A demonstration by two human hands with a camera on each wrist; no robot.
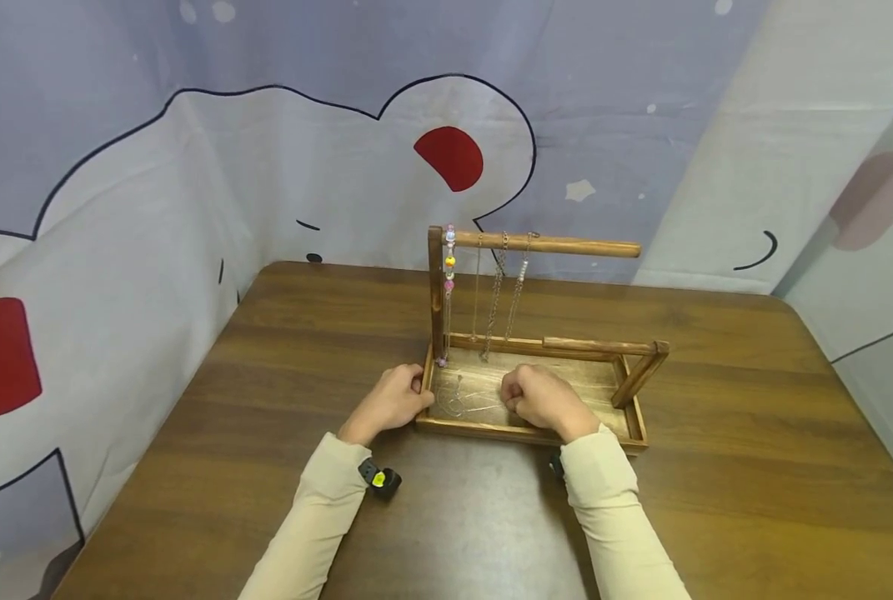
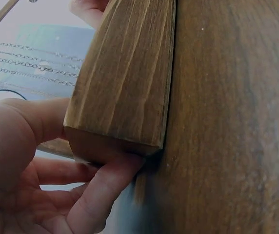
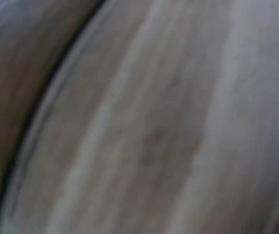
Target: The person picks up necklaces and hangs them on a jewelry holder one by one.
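A wooden jewelry stand with a shallow tray base (image 1: 476, 429) sits on the table. My left hand (image 1: 393, 398) grips the tray's left end wall; in the left wrist view, its thumb and fingers bracket the tray corner (image 2: 115, 87). Inside the tray lies a thin silvery necklace (image 1: 457, 406), loosely looped at the left. My right hand (image 1: 547, 400), fingers curled, pinches the necklace's right end low over the tray floor; the fingertips are partly hidden. Close up and blurred, the tray's front wall (image 3: 149, 117) fills the right wrist view.
From the stand's upper bar (image 1: 589, 247) hang several necklaces, including a colorful beaded one (image 1: 449, 262) beside the left post (image 1: 436, 292). A lower bar (image 1: 596, 345) juts left from a short post (image 1: 641, 375) at the tray's right. Behind the brown table (image 1: 303, 333) hangs a printed curtain (image 1: 326, 183).
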